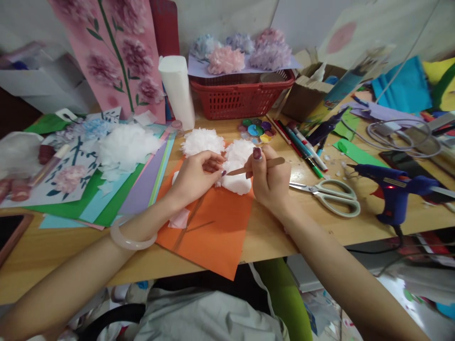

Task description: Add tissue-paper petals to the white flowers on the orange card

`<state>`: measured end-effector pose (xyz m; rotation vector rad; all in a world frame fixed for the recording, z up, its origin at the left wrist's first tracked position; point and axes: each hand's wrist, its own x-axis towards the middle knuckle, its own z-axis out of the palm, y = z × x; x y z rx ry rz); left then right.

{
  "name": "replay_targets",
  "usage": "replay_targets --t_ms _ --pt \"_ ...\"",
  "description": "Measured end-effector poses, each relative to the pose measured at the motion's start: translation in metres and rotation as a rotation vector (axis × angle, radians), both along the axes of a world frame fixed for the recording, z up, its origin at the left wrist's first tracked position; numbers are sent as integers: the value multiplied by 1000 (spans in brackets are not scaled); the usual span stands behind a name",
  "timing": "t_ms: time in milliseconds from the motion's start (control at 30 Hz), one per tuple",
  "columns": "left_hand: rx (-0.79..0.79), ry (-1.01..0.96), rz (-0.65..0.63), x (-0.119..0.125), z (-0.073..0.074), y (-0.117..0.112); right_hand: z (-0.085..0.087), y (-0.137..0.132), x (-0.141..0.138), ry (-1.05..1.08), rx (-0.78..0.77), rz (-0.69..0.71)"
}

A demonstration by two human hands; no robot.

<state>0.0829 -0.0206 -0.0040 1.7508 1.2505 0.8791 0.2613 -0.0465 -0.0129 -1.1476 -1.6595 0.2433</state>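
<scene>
A thin wooden stick (236, 171) is gripped by my right hand (268, 175), its pointed end reaching left to my left fingertips. My left hand (199, 173) has its thumb and fingers drawn together at that tip; whatever is between them is hidden. Just under both hands is a white puffy paper piece (238, 185). Behind them, two ruffled white paper flowers (202, 141) rest side by side at the top of an orange sheet (216, 232). Dark stem-like lines mark the sheet, and a pale pink paper scrap (178, 219) lies on its left part.
Right of my hands lie scissors (329, 194), several pens (302, 147) and a blue glue gun (393, 187) with a lit red light. Coloured sheets and white tissue (126, 144) cover the left. A red basket (241, 97) and paper roll (177, 90) stand behind.
</scene>
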Motion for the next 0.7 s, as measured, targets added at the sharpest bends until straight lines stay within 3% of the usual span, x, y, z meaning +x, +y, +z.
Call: replay_targets --t_ms 433,700 --pt "-19 53 39 1 5 -1 1 0 -2 -107 24 -40" --pt "79 46 32 -7 11 -1 2 3 -3 -116 -1 -28"
